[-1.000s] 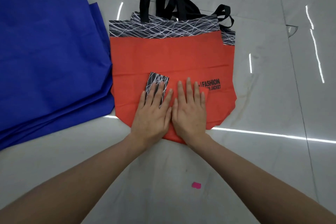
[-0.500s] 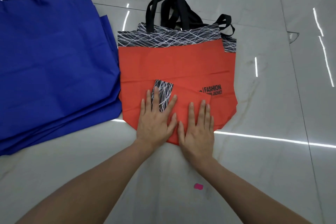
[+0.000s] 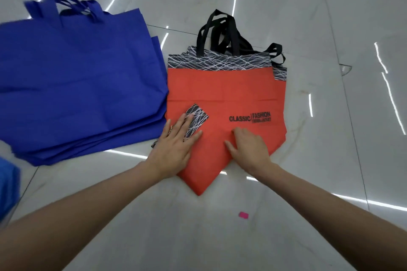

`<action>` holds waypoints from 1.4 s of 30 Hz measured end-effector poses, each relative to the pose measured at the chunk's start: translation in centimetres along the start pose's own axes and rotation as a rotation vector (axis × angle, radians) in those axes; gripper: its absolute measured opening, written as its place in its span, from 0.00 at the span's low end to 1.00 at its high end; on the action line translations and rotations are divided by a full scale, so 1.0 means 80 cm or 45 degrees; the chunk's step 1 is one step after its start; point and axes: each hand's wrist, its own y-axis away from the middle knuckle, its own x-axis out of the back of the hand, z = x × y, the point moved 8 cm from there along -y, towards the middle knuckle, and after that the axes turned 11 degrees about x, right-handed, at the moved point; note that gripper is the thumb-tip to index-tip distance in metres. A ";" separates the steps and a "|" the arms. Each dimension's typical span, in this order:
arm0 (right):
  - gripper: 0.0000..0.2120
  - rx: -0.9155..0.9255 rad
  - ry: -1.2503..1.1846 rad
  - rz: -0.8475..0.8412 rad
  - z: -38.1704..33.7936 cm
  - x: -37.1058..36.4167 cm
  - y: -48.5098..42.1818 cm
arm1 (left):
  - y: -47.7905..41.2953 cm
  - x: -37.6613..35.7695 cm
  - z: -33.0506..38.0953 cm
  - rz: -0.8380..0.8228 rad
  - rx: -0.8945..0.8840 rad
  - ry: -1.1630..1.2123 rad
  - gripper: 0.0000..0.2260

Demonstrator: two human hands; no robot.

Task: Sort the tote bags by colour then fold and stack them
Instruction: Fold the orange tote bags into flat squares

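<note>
Fingers (image 3: 181, 124) of left hand (image 3: 174, 149) and right hand (image 3: 248, 147) atop orange tote bag (image 3: 220, 88)

The single head-worn camera looks forward and steeply down over both forearms, which enter from the bottom corners and converge near mid-frame, where the left hand (image 3: 174, 145) and the right hand (image 3: 248, 147) lie close below the lens. Its wide angle takes in the orange tote bags (image 3: 224, 90) under and just beyond the hands, the blue tote bags (image 3: 77, 86) to the left of the left hand, and the glossy floor (image 3: 330, 28) stretching beyond and to the right of the right hand.
</note>
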 end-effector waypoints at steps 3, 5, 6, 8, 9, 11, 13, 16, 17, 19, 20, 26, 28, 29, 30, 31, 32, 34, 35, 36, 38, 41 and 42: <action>0.15 -0.044 -0.476 -0.083 -0.065 -0.029 0.030 | 0.043 0.006 -0.019 0.016 0.128 -0.001 0.23; 0.14 -0.019 -0.710 -0.180 -0.117 -0.047 0.041 | 0.073 -0.006 -0.033 -0.034 0.253 0.012 0.26; 0.14 0.026 -0.756 -0.235 -0.140 -0.052 0.044 | 0.086 -0.014 -0.041 -0.071 0.319 0.015 0.28; 0.15 0.195 -0.673 -0.283 -0.173 -0.054 0.044 | 0.110 -0.033 -0.061 -0.191 0.437 0.016 0.32; 0.15 0.286 -0.585 -0.261 -0.180 -0.050 0.039 | 0.120 -0.041 -0.071 -0.244 0.471 0.019 0.33; 0.14 0.523 -0.389 -0.085 -0.183 -0.028 0.026 | 0.132 -0.051 -0.089 -0.294 0.498 0.015 0.32; 0.15 0.691 -0.194 0.068 -0.172 -0.012 0.015 | 0.134 -0.050 -0.101 -0.285 0.516 -0.001 0.31; 0.28 0.662 0.037 0.119 -0.128 -0.009 0.000 | 0.129 -0.039 -0.107 -0.267 0.555 0.018 0.32; 0.32 0.607 0.082 0.096 -0.110 -0.012 -0.003 | 0.125 -0.034 -0.107 -0.239 0.541 0.023 0.32; 0.35 0.499 0.103 0.051 -0.081 -0.020 -0.004 | 0.116 -0.027 -0.101 -0.159 0.445 0.020 0.32; 0.34 0.481 0.099 0.047 -0.072 -0.023 -0.003 | 0.110 -0.027 -0.097 -0.130 0.371 0.014 0.32; 0.20 0.540 0.088 0.239 -0.065 -0.018 0.001 | 0.095 -0.050 -0.103 -0.170 0.393 0.130 0.34; 0.23 0.517 0.050 0.241 -0.067 -0.016 0.002 | 0.104 -0.053 -0.099 -0.156 0.553 0.190 0.34; 0.23 0.517 0.047 0.241 -0.067 -0.018 0.002 | 0.110 -0.053 -0.097 -0.148 0.623 0.220 0.35; 0.23 0.519 0.050 0.230 -0.067 -0.020 0.002 | 0.114 -0.053 -0.094 -0.149 0.666 0.241 0.35; 0.22 0.519 0.054 0.220 -0.067 -0.023 0.002 | 0.115 -0.054 -0.094 -0.159 0.682 0.245 0.35; 0.22 0.514 0.053 0.206 -0.066 -0.025 0.002 | 0.114 -0.055 -0.096 -0.171 0.679 0.233 0.36; 0.24 0.511 0.056 0.209 -0.065 -0.029 0.003 | 0.106 -0.051 -0.104 -0.170 0.658 0.194 0.37; 0.25 0.514 0.053 0.225 -0.065 -0.030 0.004 | 0.102 -0.047 -0.108 -0.152 0.653 0.192 0.37; 0.26 0.515 0.043 0.235 -0.065 -0.030 0.004 | 0.099 -0.042 -0.110 -0.138 0.652 0.194 0.37; 0.26 0.524 0.036 0.268 -0.065 -0.026 0.005 | 0.097 -0.036 -0.110 -0.141 0.650 0.175 0.37; 0.24 0.543 0.048 0.324 -0.066 -0.017 0.009 | 0.088 -0.027 -0.116 -0.154 0.702 0.206 0.37; 0.24 0.543 0.040 0.327 -0.067 -0.016 0.010 | 0.084 -0.026 -0.122 -0.170 0.742 0.229 0.35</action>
